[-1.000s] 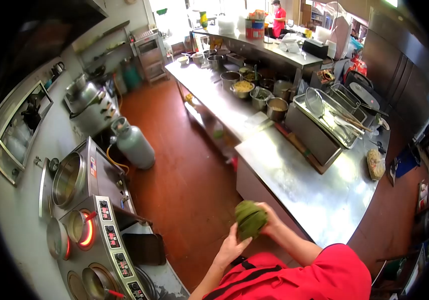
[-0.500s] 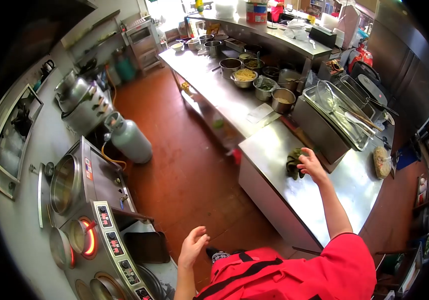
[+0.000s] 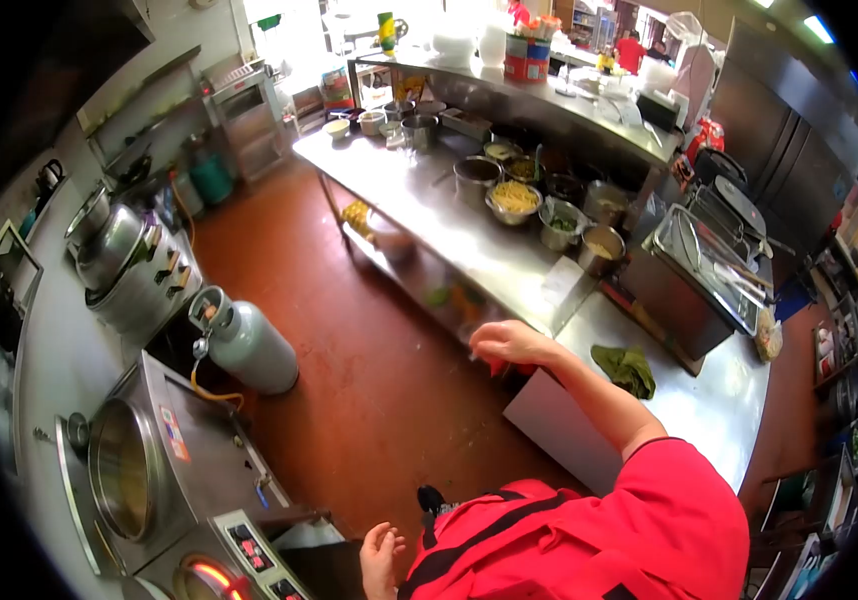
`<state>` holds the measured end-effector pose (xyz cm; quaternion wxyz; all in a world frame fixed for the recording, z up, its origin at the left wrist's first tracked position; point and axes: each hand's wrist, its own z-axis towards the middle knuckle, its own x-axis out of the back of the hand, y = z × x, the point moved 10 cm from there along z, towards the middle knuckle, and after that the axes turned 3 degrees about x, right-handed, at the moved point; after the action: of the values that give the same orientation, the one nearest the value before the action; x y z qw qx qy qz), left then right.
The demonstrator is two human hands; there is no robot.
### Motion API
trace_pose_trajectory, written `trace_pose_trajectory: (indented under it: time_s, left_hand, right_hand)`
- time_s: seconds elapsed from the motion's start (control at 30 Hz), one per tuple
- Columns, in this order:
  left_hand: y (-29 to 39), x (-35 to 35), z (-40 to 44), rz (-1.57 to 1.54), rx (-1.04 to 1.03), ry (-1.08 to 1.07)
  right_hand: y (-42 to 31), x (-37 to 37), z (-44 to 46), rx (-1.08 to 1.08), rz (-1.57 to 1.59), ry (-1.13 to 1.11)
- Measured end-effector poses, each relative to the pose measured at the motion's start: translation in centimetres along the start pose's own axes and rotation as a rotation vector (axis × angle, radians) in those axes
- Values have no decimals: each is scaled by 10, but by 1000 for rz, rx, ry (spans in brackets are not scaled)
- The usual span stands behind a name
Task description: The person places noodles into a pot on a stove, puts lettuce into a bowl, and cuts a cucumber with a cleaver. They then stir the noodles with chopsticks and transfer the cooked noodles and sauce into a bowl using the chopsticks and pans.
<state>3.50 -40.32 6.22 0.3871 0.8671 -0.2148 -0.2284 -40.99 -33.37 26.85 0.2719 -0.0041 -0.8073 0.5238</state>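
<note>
A crumpled green cloth (image 3: 625, 371) lies on the steel counter (image 3: 694, 405), just beyond my right forearm. My right hand (image 3: 504, 343) is stretched out over the counter's near edge and the floor, fingers bent downward and loosely apart, with nothing visible in it. Low in the view, beside my red shirt, my left hand (image 3: 381, 556) hangs with its fingers apart and holds nothing. Past my right hand, metal pots and bowls stand on the long counter, among them a bowl of yellow strips (image 3: 514, 200).
A gas cylinder (image 3: 249, 340) stands on the red floor at the left. Below it are a large round pan (image 3: 127, 470) and a glowing burner (image 3: 211, 580). A metal container with trays (image 3: 694, 270) is at the right. Distant people are in red.
The green cloth went from both hands onto the counter, and my right hand let go and moved left. My left hand dropped lower. The view has moved forward toward the long counter.
</note>
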Motion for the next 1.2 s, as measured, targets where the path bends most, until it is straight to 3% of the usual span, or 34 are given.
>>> trace_pose_trajectory:
  time_s: [0.17,0.33,0.43,0.5,0.63,0.73,0.83,0.9,0.93,1.03,1.07,1.1,1.2]
  left_hand:
    - [114,-9,91,150,-85,-58]
    - [207,-74,197,321,-136,-249]
    - [236,-118,267,398,-142,-338]
    - [249,-142,316,448,-136,-347]
    - [281,-185,408,518,-125,-300]
    - [305,-222,459,562,62,-280]
    - [369,-279,491,644,-16,-343]
    - [411,-299,505,727,-72,-274]
    - [427,-302,518,740,-108,-237]
    - [453,-294,551,711,-146,-126]
    - [449,-284,561,649,-103,-99]
    - [442,-276,570,589,-56,-74]
    - [463,-300,561,724,-62,-111]
  right_hand:
    - [-48,39,80,299,-206,108]
    - [-34,130,151,119,-138,210]
    - [-63,226,208,146,-177,352]
    - [-77,301,268,281,-3,389]
    - [-146,464,375,458,-69,680]
    - [-171,590,458,366,-323,836]
    - [-203,695,528,447,-503,970]
    - [-224,743,558,337,-623,1028]
    - [-226,768,584,388,-816,1089]
    - [-219,808,653,319,-883,1020]
    - [-217,801,657,6,-872,939]
    - [-218,801,671,-4,-1000,901]
    - [-234,792,669,45,-988,791]
